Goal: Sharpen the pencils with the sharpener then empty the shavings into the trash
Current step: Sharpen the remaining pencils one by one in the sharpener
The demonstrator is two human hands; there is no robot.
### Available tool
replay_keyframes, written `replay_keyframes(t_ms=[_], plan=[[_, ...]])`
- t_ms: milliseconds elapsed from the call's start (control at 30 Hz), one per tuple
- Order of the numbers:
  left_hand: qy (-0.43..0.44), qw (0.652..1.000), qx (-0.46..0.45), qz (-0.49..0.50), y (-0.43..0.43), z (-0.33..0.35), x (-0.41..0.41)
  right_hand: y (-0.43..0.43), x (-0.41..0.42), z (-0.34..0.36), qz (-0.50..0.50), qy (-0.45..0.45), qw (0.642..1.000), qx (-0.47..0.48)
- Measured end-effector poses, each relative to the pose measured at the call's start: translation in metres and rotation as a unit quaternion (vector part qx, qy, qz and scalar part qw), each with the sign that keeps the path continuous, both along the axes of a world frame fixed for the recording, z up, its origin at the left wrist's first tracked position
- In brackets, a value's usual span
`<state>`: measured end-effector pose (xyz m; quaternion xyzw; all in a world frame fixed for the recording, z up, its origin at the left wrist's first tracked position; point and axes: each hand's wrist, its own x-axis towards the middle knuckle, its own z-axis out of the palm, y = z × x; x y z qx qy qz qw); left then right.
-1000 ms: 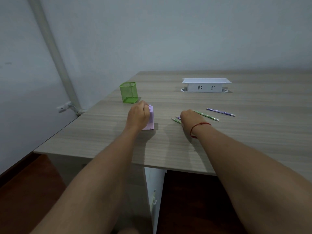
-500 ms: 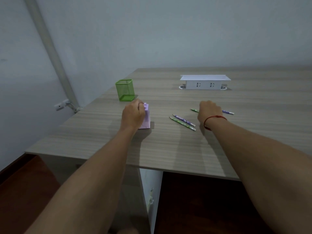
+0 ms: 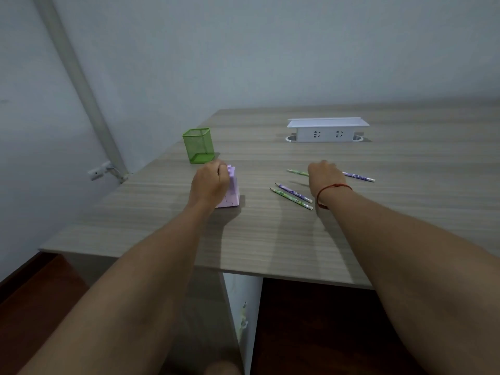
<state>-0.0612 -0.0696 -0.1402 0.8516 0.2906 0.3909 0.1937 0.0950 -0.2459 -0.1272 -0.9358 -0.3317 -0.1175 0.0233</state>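
Note:
A lilac box-shaped sharpener (image 3: 232, 194) stands on the wooden desk (image 3: 270, 239), and my left hand (image 3: 209, 182) grips it from the left side and top. Two pencils, one purple (image 3: 294, 192) and one green (image 3: 290, 198), lie side by side to its right. My right hand (image 3: 324, 175) sits knuckles-up over a second green pencil (image 3: 297, 172), fingers curled down and hidden from view. Whether they hold that pencil cannot be made out. Another purple pencil (image 3: 358, 176) lies just right of the hand.
A green mesh pen cup (image 3: 198, 144) stands behind the sharpener near the desk's left edge. A white socket box (image 3: 327, 129) sits at the back centre. The wall and a slanted pipe (image 3: 81, 85) are on the left. No trash bin is in view.
My right hand has moved from the two near pencils back and right to the far green pencil. My left hand has stayed on the sharpener.

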Motion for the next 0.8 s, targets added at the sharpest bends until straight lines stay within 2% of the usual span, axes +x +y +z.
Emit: replay_keyframes(t_ms=[167,433,533,800], plan=[[0.043,0.999,0.001,0.01,0.005,0.007,-0.02,0.009,-0.018,0.013,0.048,0.01,0.999,0.011],[0.029,0.999,-0.028,0.026,-0.001,0.006,-0.039,0.035,-0.047,0.01,0.182,0.093,0.978,0.037],[0.015,0.997,-0.07,0.015,-0.006,0.007,-0.04,0.039,-0.055,0.01,0.198,0.1,0.974,0.042],[0.025,0.997,-0.076,0.003,-0.008,0.008,-0.044,0.041,-0.066,0.019,0.199,0.086,0.975,0.054]])
